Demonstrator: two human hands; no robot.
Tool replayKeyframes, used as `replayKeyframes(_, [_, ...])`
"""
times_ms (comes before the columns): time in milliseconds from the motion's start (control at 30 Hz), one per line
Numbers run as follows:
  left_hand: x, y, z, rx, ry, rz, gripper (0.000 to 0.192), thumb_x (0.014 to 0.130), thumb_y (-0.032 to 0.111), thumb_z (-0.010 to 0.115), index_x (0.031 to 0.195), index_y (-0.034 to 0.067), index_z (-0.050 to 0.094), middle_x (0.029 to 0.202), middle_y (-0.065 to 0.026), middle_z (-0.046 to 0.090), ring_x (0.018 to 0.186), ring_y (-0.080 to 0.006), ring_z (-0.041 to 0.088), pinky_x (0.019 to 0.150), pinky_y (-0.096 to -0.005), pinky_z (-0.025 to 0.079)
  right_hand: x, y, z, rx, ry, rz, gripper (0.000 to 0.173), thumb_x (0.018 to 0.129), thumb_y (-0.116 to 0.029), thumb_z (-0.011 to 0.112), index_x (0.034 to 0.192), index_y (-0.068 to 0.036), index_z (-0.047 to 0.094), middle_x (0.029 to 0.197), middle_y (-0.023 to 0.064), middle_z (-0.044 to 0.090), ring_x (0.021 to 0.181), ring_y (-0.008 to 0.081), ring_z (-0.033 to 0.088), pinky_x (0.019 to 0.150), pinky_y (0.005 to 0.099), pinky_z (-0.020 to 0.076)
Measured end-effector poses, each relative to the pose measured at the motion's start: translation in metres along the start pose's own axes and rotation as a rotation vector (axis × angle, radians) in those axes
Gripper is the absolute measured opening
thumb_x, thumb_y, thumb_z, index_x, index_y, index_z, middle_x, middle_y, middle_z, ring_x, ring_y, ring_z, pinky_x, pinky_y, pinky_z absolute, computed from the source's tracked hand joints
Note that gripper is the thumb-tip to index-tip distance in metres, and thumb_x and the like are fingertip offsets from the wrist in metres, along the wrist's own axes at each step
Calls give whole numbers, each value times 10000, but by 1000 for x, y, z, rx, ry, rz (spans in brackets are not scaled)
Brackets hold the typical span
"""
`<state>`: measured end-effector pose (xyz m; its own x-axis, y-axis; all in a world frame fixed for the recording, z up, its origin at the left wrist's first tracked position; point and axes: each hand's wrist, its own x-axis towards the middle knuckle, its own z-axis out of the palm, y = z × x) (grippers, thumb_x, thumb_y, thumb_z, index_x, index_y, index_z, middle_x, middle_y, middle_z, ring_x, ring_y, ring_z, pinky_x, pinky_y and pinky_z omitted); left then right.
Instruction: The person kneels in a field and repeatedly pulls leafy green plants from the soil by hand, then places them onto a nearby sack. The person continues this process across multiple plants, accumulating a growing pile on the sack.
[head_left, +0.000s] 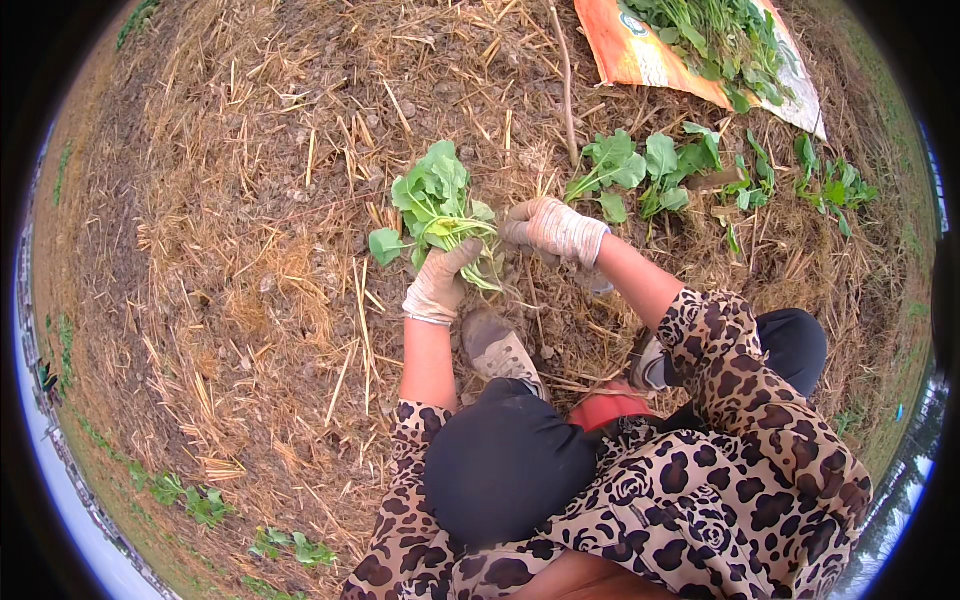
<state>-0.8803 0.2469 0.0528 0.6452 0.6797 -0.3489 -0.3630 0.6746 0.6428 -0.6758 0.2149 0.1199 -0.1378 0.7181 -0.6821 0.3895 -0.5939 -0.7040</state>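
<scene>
My left hand (441, 283), in a soiled knit glove, grips a bunch of leafy green seedlings (435, 191) by their stems. The leaves point away from me, and thin pale roots trail toward my shoe. Close to the stems on the right is my gloved right hand (561, 231), its fingers curled together. Whether anything sits between those fingertips is hidden. A small pale grey object (600, 283) shows partly below the right wrist; I cannot tell what it is.
Straw-littered soil (247, 225) surrounds me. A row of green seedlings (660, 169) runs right, beside a thin stick (564, 82). More seedlings lie on an orange-and-white woven sack (645, 64). My shoes (499, 349) flank a red object (609, 405) beneath me.
</scene>
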Motion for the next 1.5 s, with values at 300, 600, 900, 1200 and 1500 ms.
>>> replayKeyframes(300, [-8,-1,4,42,-17,-119,467,798,85,681,1243,44,544,1095,-37,610,999,-195,609,857,-365,537,8,-7,-30,-64,-33,-20,295,873,-330,600,937,-54,682,735,38,615,514,125,528,439,288,424])
replayKeyframes(600, [-25,3,-5,127,-9,-119,405,822,44,619,1223,4,580,1064,-71,653,998,-204,634,825,-358,545,4,-32,-97,69,27,-109,360,915,-412,598,819,-67,642,554,-32,502,388,47,420,357,207,369])
replayKeyframes(900, [-58,23,-33,301,238,-171,269,840,110,610,1083,-3,610,813,-68,631,691,-173,594,647,-323,516,-23,-75,-166,166,299,-505,283,923,-313,648,837,-44,648,577,-20,567,409,12,437,373,158,322])
replayKeyframes(1200, [-67,-28,-32,-565,116,52,380,862,285,712,1127,34,607,912,-89,687,634,-193,662,571,-344,569,-35,-119,-127,-124,388,-446,251,874,-330,668,1014,-130,724,655,-43,529,421,50,390,366,224,307])
replayKeyframes(1500, [-49,-6,-10,-441,150,110,667,780,269,791,1336,45,497,1004,-83,675,784,-162,657,554,-223,533,-9,-38,30,-492,-229,-414,230,881,-267,588,905,-49,658,786,167,634,755,256,637,745,392,497])
